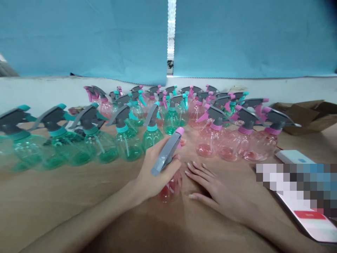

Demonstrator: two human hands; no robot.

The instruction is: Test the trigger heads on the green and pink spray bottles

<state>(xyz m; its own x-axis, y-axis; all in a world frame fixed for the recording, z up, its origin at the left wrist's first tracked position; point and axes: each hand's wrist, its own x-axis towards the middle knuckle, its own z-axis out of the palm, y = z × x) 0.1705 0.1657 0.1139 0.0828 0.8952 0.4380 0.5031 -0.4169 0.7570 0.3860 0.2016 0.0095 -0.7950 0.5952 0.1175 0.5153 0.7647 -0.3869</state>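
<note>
A pink spray bottle point(171, 188) with a grey and pink trigger head stands at the middle front, and my left hand point(151, 170) is wrapped round its neck below the head. The fingers on its far side are partly hidden. Just right of that bottle, my right hand point(210, 184) rests palm down on the brown table point(86, 196), fingers spread and holding nothing. Beyond my left hand runs a row of green spray bottles point(129, 146) with turquoise collars. Past my right hand stand several pink spray bottles point(210, 140) close together.
More pink and green spray bottles point(171, 119) crowd the back of the table. A phone point(305, 214), partly pixelated, lies at the right, near a white box point(295, 156). Behind it is a crumpled brown paper bag point(308, 114). Blue cloth point(86, 38) hangs along the back.
</note>
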